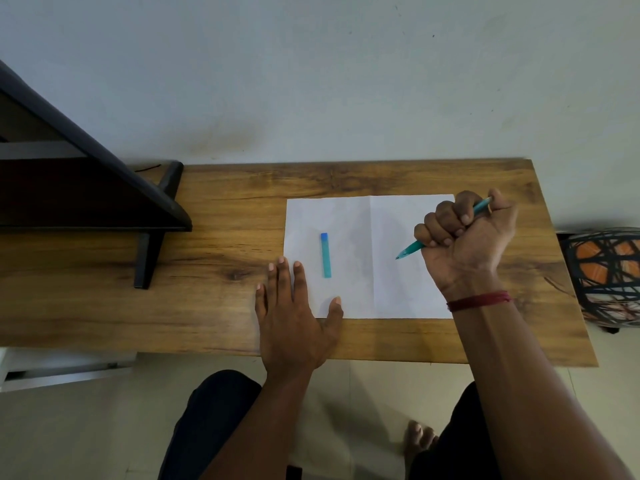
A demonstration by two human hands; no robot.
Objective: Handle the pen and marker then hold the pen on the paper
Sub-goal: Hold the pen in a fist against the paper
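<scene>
A white sheet of paper [349, 220] with a centre fold lies on the wooden table [225, 244]. My right hand [467, 237] is closed in a fist around a teal pen [410, 249]; the pen's tip points down-left and sits on or just above the paper's right half. A teal cap-like piece with a blue end [325, 255] lies upright on the paper's left half. My left hand [294, 317] rests flat with fingers spread on the paper's lower left corner, holding nothing.
A dark shelf frame [104, 188] stands on the table's left part. A patterned orange and black stool [606, 275] sits off the right edge. A wall runs behind the table; my knees and a foot show below the front edge.
</scene>
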